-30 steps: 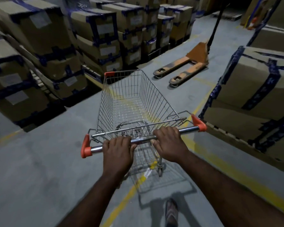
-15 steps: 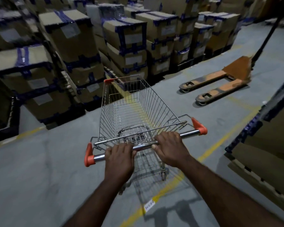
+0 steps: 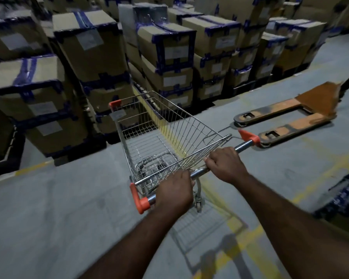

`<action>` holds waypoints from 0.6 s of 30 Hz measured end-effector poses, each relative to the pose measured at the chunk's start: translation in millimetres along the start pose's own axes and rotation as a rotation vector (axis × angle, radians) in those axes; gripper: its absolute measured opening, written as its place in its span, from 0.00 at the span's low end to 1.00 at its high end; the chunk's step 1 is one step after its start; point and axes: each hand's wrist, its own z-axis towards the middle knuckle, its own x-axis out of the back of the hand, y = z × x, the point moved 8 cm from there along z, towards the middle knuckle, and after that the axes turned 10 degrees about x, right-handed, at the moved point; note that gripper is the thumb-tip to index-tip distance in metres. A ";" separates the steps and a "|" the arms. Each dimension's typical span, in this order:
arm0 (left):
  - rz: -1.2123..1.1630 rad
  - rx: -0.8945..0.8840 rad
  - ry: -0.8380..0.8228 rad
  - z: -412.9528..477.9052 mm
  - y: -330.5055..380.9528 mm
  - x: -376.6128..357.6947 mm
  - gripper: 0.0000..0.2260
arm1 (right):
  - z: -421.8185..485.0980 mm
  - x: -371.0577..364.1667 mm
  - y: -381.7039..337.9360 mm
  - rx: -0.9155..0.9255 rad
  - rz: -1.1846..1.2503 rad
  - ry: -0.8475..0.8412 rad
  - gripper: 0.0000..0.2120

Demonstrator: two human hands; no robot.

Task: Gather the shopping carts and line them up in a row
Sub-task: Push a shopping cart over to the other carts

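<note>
One cart logged, head view. I see the shopping cart standing on the grey floor at centre frame. Its long axis runs from the handle bar up and to the left, with the nose pointing at the stacked taped cartons and close to them. The bar itself slants from lower left to upper right.

Left hand grips the bar beside the near orange end cap, fingers curled over and pressed together. Right hand grips further along, fingers wrapped likewise.

An orange pallet jack lies to the right, forks aimed toward the cart's far handle end.
</note>
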 end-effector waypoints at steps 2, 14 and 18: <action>-0.002 0.005 -0.009 23.6 6.0 -3.0 0.14 | 20.8 -1.6 18.0 0.002 -0.006 0.004 0.19; -0.169 0.111 -0.124 164.7 48.0 -20.0 0.11 | 142.9 -11.0 133.1 0.134 0.036 -0.046 0.15; -0.228 0.187 -0.111 191.8 53.8 -20.6 0.13 | 167.1 -13.0 156.5 0.142 0.058 -0.069 0.19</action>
